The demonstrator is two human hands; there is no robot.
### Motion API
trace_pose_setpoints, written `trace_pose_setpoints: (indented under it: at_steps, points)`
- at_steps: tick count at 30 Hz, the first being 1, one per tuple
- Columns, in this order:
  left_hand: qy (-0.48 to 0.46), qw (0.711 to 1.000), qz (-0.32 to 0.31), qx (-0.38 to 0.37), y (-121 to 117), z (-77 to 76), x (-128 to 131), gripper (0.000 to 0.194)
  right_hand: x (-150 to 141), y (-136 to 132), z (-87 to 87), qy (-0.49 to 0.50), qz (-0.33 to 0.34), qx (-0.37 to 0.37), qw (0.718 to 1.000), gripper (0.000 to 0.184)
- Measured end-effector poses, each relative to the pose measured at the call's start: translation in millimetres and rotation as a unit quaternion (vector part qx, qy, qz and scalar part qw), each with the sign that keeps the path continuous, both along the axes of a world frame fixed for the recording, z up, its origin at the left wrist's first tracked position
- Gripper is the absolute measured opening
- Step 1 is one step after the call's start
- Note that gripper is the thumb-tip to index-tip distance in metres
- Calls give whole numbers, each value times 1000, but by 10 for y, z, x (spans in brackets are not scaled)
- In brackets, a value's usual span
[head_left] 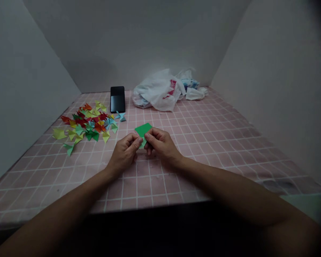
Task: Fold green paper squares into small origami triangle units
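A small sheet of green paper (143, 129) is held just above the middle of the table, its upper part darker green and a lighter green part showing lower down between the thumbs. My left hand (125, 150) pinches its lower left side with thumb and fingers. On the lower right side, my right hand (162, 143) grips the same paper, thumb on top. Both thumbs nearly meet. To the left lies a loose heap of folded paper shapes (91, 134) in red, orange, yellow, green and light blue, apart from my hands.
A black phone (117, 100) lies behind the heap. Near the back wall sits a crumpled white plastic bag (160, 91) with red print, beside a smaller white and blue package (191, 84). The table (214, 132) has a pink checked cloth, with walls on three sides.
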State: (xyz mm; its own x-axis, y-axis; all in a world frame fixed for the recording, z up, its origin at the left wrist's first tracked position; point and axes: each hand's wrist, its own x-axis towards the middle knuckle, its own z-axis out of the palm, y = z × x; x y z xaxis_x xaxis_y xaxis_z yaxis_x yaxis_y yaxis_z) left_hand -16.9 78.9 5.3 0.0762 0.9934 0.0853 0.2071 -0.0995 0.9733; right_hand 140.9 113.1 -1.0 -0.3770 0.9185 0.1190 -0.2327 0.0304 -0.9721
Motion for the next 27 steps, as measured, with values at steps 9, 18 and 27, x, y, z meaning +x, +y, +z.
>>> trace_pose_setpoints:
  at_steps: [9,18,27]
  points:
    - [-41,999,-4,3,58,-3,-60,26,28,83,0,6,-27,24,999,32]
    - [-33,995,75,61,91,-17,-116,27,44,116,25,8,-4,17,1000,31]
    - [-139,989,41,24,112,37,-70,38,26,57,15,37,22,-25,999,24]
